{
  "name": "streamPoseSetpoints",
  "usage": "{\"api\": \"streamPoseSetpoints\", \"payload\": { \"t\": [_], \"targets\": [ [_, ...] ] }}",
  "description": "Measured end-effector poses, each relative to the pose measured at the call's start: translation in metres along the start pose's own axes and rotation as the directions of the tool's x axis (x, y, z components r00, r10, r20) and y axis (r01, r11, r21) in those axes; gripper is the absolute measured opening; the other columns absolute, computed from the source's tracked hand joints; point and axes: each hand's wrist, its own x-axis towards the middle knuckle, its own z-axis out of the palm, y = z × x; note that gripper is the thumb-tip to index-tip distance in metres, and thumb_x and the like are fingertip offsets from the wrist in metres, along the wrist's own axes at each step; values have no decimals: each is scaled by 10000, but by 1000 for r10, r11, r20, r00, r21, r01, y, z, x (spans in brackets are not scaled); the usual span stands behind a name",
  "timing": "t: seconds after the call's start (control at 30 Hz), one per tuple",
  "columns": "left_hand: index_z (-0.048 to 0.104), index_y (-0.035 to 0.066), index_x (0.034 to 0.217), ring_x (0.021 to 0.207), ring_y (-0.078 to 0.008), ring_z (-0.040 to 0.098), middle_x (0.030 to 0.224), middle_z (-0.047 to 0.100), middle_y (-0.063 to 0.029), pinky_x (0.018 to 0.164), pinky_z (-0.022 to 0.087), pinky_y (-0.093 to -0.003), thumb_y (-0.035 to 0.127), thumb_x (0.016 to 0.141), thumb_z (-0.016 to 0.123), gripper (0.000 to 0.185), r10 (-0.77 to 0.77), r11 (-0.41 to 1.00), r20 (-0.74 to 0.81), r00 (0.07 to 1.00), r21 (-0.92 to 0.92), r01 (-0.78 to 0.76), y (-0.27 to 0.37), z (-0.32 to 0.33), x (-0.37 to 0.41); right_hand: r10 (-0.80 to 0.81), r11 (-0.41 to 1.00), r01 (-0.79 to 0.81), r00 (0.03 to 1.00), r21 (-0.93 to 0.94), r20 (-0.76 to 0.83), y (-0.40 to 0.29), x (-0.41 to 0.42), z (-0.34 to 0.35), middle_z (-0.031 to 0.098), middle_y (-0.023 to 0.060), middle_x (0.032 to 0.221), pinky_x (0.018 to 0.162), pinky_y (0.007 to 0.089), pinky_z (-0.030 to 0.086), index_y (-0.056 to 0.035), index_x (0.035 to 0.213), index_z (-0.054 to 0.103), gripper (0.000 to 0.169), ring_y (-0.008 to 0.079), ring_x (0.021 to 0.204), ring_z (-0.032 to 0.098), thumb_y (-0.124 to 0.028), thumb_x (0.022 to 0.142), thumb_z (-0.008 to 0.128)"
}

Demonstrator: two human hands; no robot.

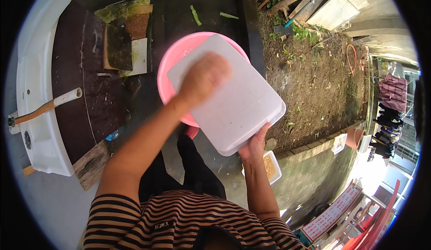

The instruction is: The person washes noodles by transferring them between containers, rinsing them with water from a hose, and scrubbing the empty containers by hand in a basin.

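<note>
A translucent white plastic container (235, 105), its flat face towards me, is held tilted over a round pink plastic basin (165, 78). My right hand (256, 145) grips the container's rim at its lower right edge. On the flat face lies my left hand (205, 78), blurred and curled; whether it holds anything is hidden. The basin shows whitish bits or froth at its upper left, and the container covers most of its opening.
A white tray of shredded pale pieces (270, 167) stands on the ground beside my right forearm. Left are a white sink (37, 81), a wooden-handled tool (37, 112) and mossy boards (138, 54). A low edging (303, 150) borders the soil bed (313, 91).
</note>
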Motion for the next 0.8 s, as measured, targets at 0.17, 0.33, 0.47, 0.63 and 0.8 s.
{"api": "streamPoseSetpoints", "payload": {
  "t": [0.17, 0.33, 0.47, 0.63, 0.8],
  "targets": [
    [594, 59, 994, 1017, -314, 543, 1028, 585, -123, 906, 418, -424, 198, 852, 566, 201, 12, 999, 38, 999, -41, -11, 32, 20, -14, 27, 998, -28, 999, -47, -18, 26, 31, 3, 412, 90, 1370, 1057, 457, 311, -117, 1399, 292, 798, 286, 1253, 383, -686, 843, 359],
    [578, 58, 1102, 1102, -338, 518, 1126, 567, -140, 951, 411, -420, 218, 842, 588, 305, -20, 1000, 122, 992, -6, 21, 5, 2, -66, 2, 999, -1, 1000, 35, -14, 12, 40, -3, 399, 84, 1383, 1065, 448, 306, -123, 1401, 291, 813, 281, 1261, 374, -704, 834, 340],
    [552, 24, 1156, 1118, -334, 508, 1178, 555, -165, 959, 403, -407, 185, 859, 567, 339, -266, 954, -60, 962, 126, 271, -44, -1, -17, 84, 996, -86, 992, -20, -97, 39, 47, 14, 380, 77, 1404, 1064, 441, 304, -125, 1402, 302, 799, 280, 1262, 373, -696, 844, 340],
    [602, 58, 1104, 1131, -357, 497, 1198, 540, -152, 971, 389, -436, 201, 829, 616, 310, 75, 986, 289, 954, -164, -28, 12, 17, -63, -8, 986, 4, 1000, 167, 24, 44, 86, -22, 405, 103, 1383, 1045, 454, 345, -138, 1404, 296, 785, 304, 1233, 415, -692, 850, 334],
    [562, 17, 1147, 1119, -336, 508, 1180, 557, -161, 962, 397, -405, 158, 851, 571, 328, -384, 923, 122, 915, 81, 377, -142, 31, -61, 139, 987, -151, 970, -46, -198, 68, 84, -22, 342, 92, 1427, 1064, 453, 303, -152, 1424, 262, 786, 292, 1290, 344, -692, 855, 320]
  ]
}}
